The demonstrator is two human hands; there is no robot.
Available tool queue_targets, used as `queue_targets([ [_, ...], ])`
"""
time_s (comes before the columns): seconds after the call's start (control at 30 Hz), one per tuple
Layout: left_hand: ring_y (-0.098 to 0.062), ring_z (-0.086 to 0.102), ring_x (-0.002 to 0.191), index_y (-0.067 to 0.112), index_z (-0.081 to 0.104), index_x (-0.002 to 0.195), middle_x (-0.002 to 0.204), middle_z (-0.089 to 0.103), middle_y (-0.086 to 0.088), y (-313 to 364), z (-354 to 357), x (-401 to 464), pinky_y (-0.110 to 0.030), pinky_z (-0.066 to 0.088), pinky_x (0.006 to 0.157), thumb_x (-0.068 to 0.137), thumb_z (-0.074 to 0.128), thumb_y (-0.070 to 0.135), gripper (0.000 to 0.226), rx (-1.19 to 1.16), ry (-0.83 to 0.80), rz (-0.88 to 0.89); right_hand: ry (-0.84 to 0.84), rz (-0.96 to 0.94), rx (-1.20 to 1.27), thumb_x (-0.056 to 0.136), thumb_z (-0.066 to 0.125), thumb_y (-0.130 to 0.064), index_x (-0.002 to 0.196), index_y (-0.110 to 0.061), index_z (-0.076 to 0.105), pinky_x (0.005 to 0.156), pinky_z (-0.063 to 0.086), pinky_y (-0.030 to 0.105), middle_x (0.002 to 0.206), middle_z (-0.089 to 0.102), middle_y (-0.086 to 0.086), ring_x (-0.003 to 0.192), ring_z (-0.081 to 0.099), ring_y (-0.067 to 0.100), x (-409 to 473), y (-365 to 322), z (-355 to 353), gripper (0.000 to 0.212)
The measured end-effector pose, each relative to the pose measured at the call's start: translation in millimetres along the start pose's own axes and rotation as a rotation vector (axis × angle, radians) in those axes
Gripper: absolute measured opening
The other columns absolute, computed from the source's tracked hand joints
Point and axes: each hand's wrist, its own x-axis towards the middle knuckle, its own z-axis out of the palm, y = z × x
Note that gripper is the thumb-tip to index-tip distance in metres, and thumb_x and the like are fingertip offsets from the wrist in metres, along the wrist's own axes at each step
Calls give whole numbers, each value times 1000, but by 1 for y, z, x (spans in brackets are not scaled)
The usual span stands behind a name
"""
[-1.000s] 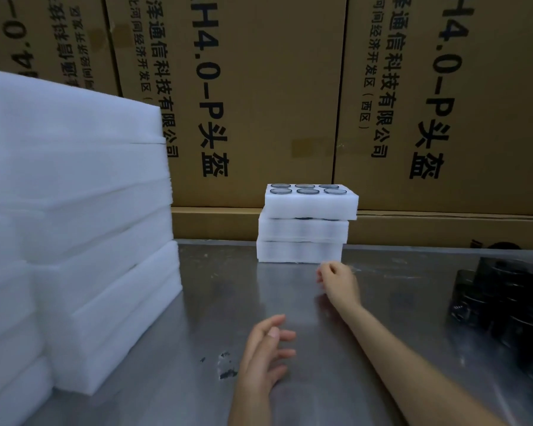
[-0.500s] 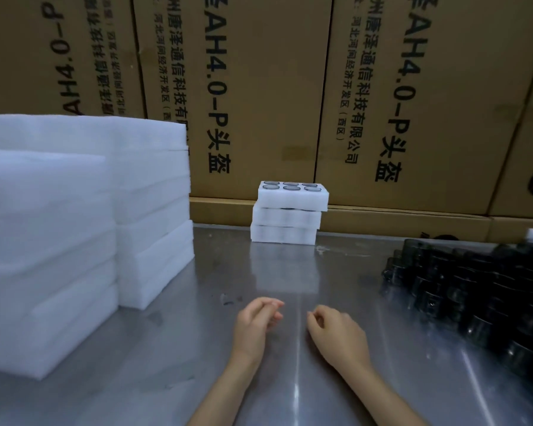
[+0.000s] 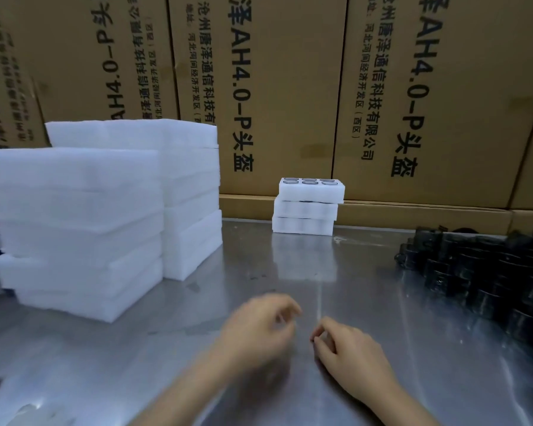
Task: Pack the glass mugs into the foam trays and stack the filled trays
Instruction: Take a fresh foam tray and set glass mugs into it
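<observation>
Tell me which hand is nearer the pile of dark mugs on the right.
Right. The right hand lies closer to the dark mugs; the left hand sits farther over, toward the foam stacks.

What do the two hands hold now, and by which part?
Nothing. The left hand and the right hand are both over the bare metal table, fingers loosely curled and empty; the left is blurred.

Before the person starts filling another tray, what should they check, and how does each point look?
1. Both hands free: left hand and right hand hold nothing, ok.
2. Empty foam trays at hand: two piles on the left, ok.
3. Mugs at hand: dark cluster on the right, ok.
4. Filled stack straight: top tray sits offset, not ok.
5. Table space in front: bare, ok.
</observation>
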Motion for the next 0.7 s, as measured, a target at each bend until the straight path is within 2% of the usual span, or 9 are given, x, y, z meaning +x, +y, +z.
queue_targets([
  [0.07, -16, 57, 103, 18, 62, 111, 107, 62, 2, -4, -48, 17, -31, 43, 90, 89, 54, 20, 23, 280, 159, 32, 1, -2, 26, 92, 45, -38, 93, -33, 50, 64, 37, 29, 72, 52, -18, 90, 57, 11, 1, 0, 0, 7],
  [0.17, -29, 54, 107, 15, 57, 120, 117, 58, -7, -2, -129, 50, -40, 44, 87, 87, 54, 25, 34, 608, 425, -28, 19, 3, 18, 91, 45, -37, 93, -33, 51, 63, 37, 29, 66, 49, -20, 86, 56, 9, 1, 0, 1, 7],
  [0.27, -37, 51, 106, 7, 53, 120, 118, 54, -18, -3, -201, 69, -43, 39, 87, 84, 57, 29, 43, 995, 554, -275, 26, 13, 38, 91, 45, -37, 92, -33, 51, 63, 38, 26, 65, 50, -19, 80, 54, 8, 0, 0, 0, 8],
  [0.4, -38, 48, 112, 3, 51, 111, 115, 54, -21, -24, -248, 63, -53, 28, 103, 82, 60, 28, 38, 1025, 567, -661, 24, 31, 63, 90, 46, -38, 87, -36, 51, 60, 36, 21, 66, 52, -19, 72, 46, 5, -1, 0, -1, 6],
  [0.47, -37, 49, 109, 6, 51, 99, 99, 56, -18, -38, -251, 53, -54, 23, 108, 84, 58, 28, 28, 1022, 484, -774, 12, 43, 83, 89, 47, -39, 83, -38, 51, 59, 36, 19, 67, 56, -19, 70, 48, 4, -1, -1, -2, 7],
  [0.5, -36, 50, 105, 7, 49, 93, 90, 53, -15, -42, -249, 48, -51, 25, 106, 86, 57, 28, 24, 991, 453, -802, 4, 49, 92, 89, 48, -39, 82, -38, 52, 58, 36, 17, 68, 57, -19, 69, 48, 3, -1, -1, -3, 8],
  [0.6, -34, 52, 97, 8, 46, 84, 78, 45, -10, -48, -244, 41, -44, 31, 100, 90, 55, 30, 24, 960, 472, -747, -10, 69, 96, 89, 49, -40, 82, -40, 53, 55, 33, 13, 69, 59, -20, 68, 49, 0, 0, -1, -3, 8],
  [0.7, -33, 53, 90, 8, 47, 79, 74, 49, -9, -31, -237, 46, -49, 25, 107, 90, 56, 31, 28, 974, 529, -634, -14, 71, 107, 88, 51, -40, 81, -39, 54, 56, 34, 13, 71, 62, -18, 70, 51, 1, 0, 0, -3, 8],
])
